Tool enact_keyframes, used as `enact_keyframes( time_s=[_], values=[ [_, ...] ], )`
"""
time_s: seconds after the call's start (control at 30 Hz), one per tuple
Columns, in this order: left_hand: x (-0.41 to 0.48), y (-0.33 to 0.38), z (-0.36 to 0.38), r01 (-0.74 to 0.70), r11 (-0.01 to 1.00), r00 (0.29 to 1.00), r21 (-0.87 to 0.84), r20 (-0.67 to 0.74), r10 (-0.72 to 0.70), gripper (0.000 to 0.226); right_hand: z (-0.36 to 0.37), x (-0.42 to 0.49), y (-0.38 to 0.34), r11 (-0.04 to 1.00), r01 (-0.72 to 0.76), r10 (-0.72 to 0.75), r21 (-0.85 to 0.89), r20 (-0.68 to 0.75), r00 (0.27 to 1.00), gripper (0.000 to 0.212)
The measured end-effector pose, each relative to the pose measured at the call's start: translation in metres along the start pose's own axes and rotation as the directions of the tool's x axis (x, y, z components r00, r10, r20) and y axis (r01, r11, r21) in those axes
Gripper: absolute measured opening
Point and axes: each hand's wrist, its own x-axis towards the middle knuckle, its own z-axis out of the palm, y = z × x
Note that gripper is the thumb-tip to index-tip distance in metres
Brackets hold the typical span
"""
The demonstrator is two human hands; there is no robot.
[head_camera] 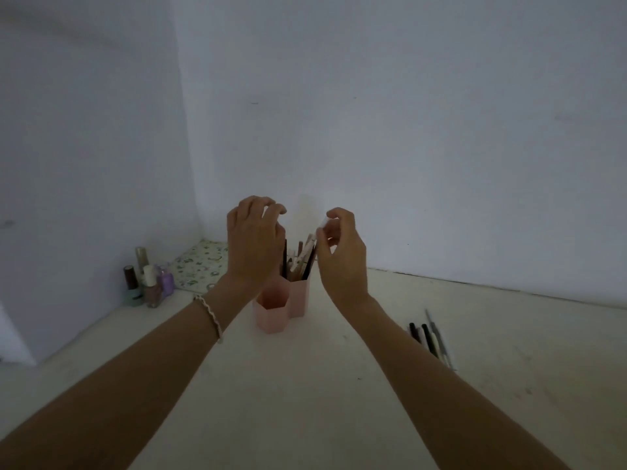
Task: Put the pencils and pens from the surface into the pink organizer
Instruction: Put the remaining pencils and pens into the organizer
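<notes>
The pink organizer (275, 308) stands on the pale surface near the back wall, made of hexagonal cups. Its taller rear cup holds several pens and pencils (298, 262) standing upright. The low front cup looks empty. My left hand (254, 239) hovers just above and left of the pens, fingers curled and apart, holding nothing that I can see. My right hand (342, 252) is at the right of the pens, its fingertips pinched on the top of a whitish pen (320, 228) that leans out of the cup. Several dark pens and pencils (429, 337) lie on the surface at the right.
Nail polish bottles (144, 283) stand in the left corner by the wall. A floral patterned notebook (200, 262) lies behind them. A bracelet (210, 315) is on my left wrist. White walls close the back and left.
</notes>
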Motion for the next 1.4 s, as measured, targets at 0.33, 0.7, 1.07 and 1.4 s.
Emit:
enact_keyframes(
  time_s=[0.33,0.7,1.07,1.4],
  values=[
    [-0.021,0.057,-0.002,0.173,0.956,0.982,-0.238,0.121,-0.147,0.015,-0.023,-0.012,0.020,0.896,0.183,-0.192,-0.405,0.019,0.981,0.026],
    [-0.093,0.204,0.058,0.437,0.886,0.375,-0.155,0.927,-0.022,0.032,-0.152,-0.011,0.069,0.904,-0.237,0.165,-0.357,-0.219,0.962,0.030],
    [-0.094,0.217,0.062,0.319,0.947,0.396,-0.039,0.913,-0.095,0.035,-0.185,-0.034,0.091,0.887,-0.354,0.275,-0.298,-0.275,0.921,0.021],
    [-0.046,0.165,0.045,0.386,0.884,0.703,-0.263,0.705,-0.097,0.065,-0.184,-0.049,0.111,0.406,-0.553,0.847,-0.728,0.072,0.527,0.033]
  ],
)
